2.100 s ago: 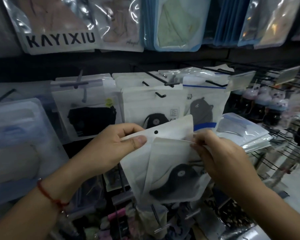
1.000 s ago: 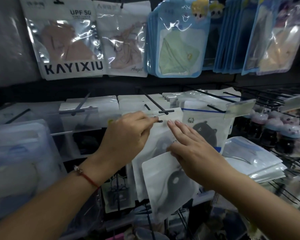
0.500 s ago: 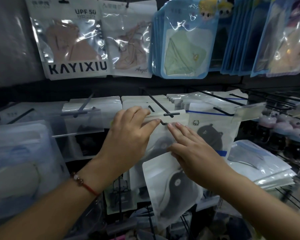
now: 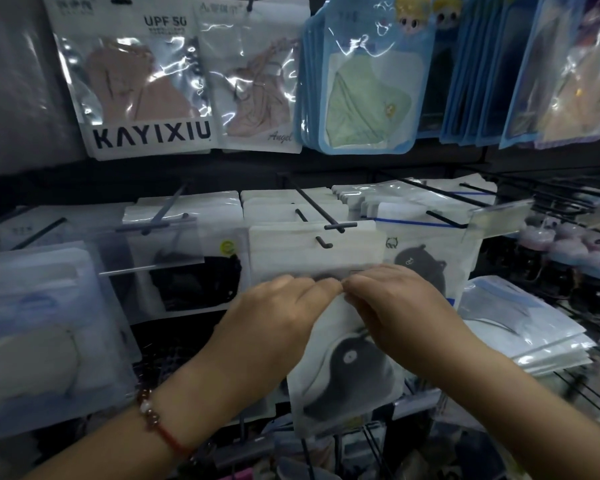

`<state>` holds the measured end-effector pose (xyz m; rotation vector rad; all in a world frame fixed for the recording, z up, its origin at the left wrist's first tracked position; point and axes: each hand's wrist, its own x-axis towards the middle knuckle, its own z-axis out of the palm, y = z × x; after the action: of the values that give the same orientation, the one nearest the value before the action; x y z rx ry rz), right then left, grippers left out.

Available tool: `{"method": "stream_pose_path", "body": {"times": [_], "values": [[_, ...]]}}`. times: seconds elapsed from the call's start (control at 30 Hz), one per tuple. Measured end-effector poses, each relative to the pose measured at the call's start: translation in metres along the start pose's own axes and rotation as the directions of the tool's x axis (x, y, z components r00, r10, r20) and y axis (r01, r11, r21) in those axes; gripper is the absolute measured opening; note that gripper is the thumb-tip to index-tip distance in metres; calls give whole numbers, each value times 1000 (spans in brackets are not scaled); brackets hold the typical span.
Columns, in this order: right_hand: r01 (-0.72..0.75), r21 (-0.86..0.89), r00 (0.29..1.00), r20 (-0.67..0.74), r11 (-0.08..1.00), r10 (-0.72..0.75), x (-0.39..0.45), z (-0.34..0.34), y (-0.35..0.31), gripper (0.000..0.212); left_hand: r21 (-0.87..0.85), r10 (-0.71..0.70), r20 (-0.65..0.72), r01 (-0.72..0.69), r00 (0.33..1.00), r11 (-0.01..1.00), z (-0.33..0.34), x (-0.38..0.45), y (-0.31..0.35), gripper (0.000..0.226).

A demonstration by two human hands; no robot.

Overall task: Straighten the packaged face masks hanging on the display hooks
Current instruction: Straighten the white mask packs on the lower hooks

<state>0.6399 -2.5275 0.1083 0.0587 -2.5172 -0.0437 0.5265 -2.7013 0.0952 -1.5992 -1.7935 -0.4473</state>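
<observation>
Left hand: the left hand (image 4: 278, 313) sits at the centre of the view, knuckles up, fingers curled and pinching the top edge of a white mask packet (image 4: 347, 372). A beaded bracelet (image 4: 153, 415) with a red cord circles the wrist.
Right hand: the right hand (image 4: 392, 306) meets the left fingertip to fingertip, fingers bent down and pinching the same top edge.
Held packet: white pouch with a dark mask showing through; it hangs below both hands, tilted slightly, its lower end in front of the lower rack.
Hook: a black wire hook (image 4: 321, 240) juts forward just above the hands, its upturned tip through the hole of the front white packet (image 4: 316, 251) of the hanging row.
Relation: the held packet's top edge lies against the lower part of that front packet; whether it is on any hook cannot be told, as the hands cover its top.
Neighbours: a blue-striped packet (image 4: 426, 251) with a dark mask hangs just right; a clear packet (image 4: 187, 268) with a black mask hangs to the left.
Upper row: a packet marked KAYIXIU (image 4: 136, 91), a beige mask packet (image 4: 257, 81) beside it, and a blue-edged stack (image 4: 368, 84) with a green mask.
</observation>
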Motion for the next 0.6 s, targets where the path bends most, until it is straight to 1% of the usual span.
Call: {"method": "stream_pose_path", "body": {"times": [0.1, 0.2, 0.3, 0.43, 0.6], "values": [[-15, 28, 997, -74, 999, 17, -3, 0, -1, 19, -19, -7, -9, 7, 1000, 1000, -1, 2, 0, 45], [-54, 21, 988, -144, 998, 57, -11, -2, -2, 32, -20, -29, -18, 28, 999, 999, -3, 5, 0, 47], [-54, 17, 991, -124, 998, 56, -21, -1, 0, 44, 2, -46, -26, 46, 999, 999, -6, 7, -3, 45], [-10, -52, 995, -102, 999, 5, -29, 2, -1, 58, 45, -53, -64, 56, 997, 997, -9, 13, -8, 39], [-10, -110, 995, -98, 994, 0, -28, 8, 2, 60, 51, -55, -74, 59, 996, 997, -11, 20, -13, 45]]}}
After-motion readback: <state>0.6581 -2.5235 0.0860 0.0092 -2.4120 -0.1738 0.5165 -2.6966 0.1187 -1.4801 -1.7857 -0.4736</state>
